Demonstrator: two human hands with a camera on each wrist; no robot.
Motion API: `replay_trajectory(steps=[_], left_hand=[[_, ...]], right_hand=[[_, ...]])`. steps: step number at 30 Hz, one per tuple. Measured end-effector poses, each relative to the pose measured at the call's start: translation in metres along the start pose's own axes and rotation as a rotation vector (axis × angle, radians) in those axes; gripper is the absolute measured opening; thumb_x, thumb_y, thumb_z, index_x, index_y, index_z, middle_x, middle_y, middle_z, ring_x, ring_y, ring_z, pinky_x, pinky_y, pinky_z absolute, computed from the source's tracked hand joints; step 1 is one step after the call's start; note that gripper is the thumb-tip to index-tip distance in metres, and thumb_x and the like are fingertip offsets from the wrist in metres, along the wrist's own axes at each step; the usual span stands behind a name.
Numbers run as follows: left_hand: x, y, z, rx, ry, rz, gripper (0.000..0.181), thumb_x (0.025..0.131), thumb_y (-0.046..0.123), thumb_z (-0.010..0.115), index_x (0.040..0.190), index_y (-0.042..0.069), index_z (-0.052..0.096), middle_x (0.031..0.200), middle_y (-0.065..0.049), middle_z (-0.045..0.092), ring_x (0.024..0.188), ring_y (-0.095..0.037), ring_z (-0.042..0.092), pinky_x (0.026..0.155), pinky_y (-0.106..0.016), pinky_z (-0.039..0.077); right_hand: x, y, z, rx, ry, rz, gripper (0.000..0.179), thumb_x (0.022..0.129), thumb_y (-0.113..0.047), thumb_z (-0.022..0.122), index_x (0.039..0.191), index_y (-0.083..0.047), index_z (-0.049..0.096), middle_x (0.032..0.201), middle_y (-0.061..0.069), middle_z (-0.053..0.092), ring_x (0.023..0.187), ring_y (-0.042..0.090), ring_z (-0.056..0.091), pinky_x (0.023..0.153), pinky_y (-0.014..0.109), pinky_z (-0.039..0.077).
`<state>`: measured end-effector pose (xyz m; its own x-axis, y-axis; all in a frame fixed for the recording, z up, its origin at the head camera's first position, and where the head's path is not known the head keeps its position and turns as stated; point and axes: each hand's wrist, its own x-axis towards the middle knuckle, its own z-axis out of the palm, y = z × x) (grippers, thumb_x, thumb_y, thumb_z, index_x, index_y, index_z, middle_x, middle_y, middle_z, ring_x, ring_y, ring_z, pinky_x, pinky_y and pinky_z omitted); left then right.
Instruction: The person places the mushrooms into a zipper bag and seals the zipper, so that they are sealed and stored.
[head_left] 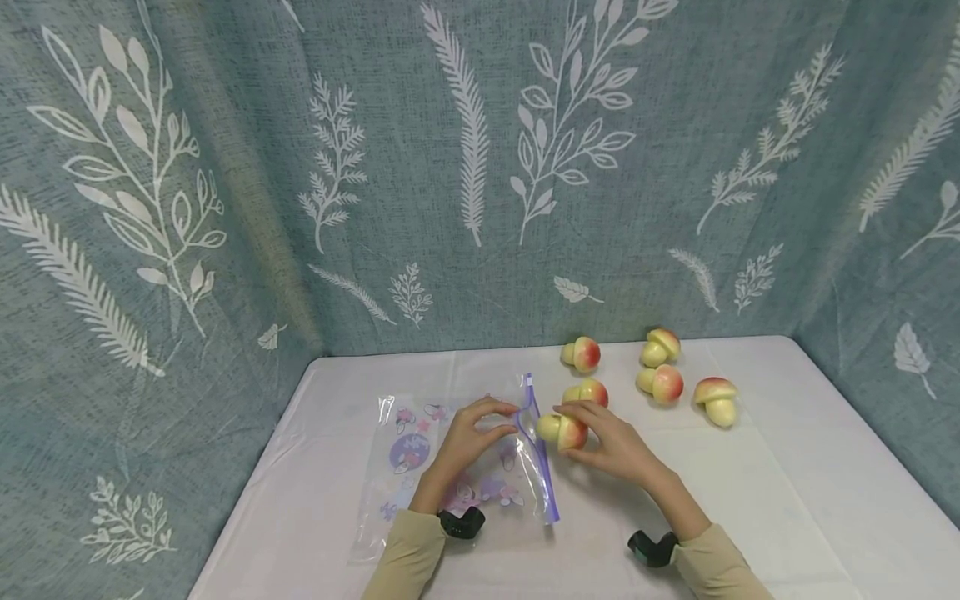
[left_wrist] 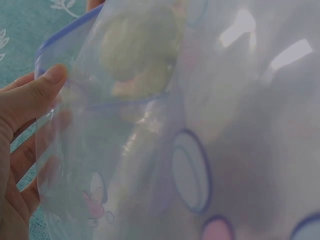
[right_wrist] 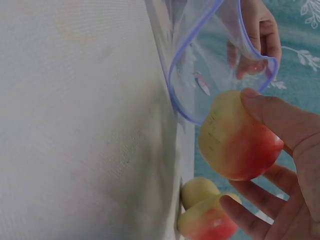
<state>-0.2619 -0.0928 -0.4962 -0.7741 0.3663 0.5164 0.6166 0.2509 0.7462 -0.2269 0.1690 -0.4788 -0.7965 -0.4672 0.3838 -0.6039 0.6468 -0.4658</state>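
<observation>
A clear plastic zip bag with purple-edged mouth and cartoon prints lies on the table, its opening toward the right. My left hand pinches the bag's rim between thumb and fingers, and the mouth gapes in the right wrist view. In my right hand is a toy mushroom, yellow with a red-blushed cap, gripped by thumb and fingers. Its stem end points at the bag's mouth, right at the purple rim. Through the film, the left wrist view shows a blurred yellowish mushroom shape.
Another toy mushroom sits just behind the held one. Several more stand farther back and right, among them one near the back edge and one at far right. A patterned curtain surrounds the white table.
</observation>
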Motion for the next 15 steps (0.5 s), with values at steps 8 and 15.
replay_trajectory(steps=[8,15], left_hand=[[0.0003,0.001,-0.0007,0.007,0.001,0.001,0.028,0.075,0.017,0.075,0.101,0.01,0.069,0.1,-0.002,0.07,0.099,-0.015,0.063,0.11,-0.04,0.031],[0.0003,0.0027,0.0,-0.007,-0.002,-0.015,0.027,0.075,0.013,0.074,0.101,0.01,0.069,0.099,-0.003,0.07,0.099,-0.017,0.063,0.111,-0.039,0.03]], right_hand=[[-0.0003,0.0011,0.0025,0.017,-0.007,-0.016,0.058,0.076,-0.03,0.076,0.129,-0.018,0.054,0.131,0.006,0.052,0.122,0.026,0.048,0.094,0.047,0.046],[-0.0002,0.0003,0.0068,0.062,0.006,-0.053,0.059,0.074,-0.024,0.077,0.127,-0.013,0.055,0.129,0.008,0.054,0.121,0.027,0.048,0.097,0.047,0.043]])
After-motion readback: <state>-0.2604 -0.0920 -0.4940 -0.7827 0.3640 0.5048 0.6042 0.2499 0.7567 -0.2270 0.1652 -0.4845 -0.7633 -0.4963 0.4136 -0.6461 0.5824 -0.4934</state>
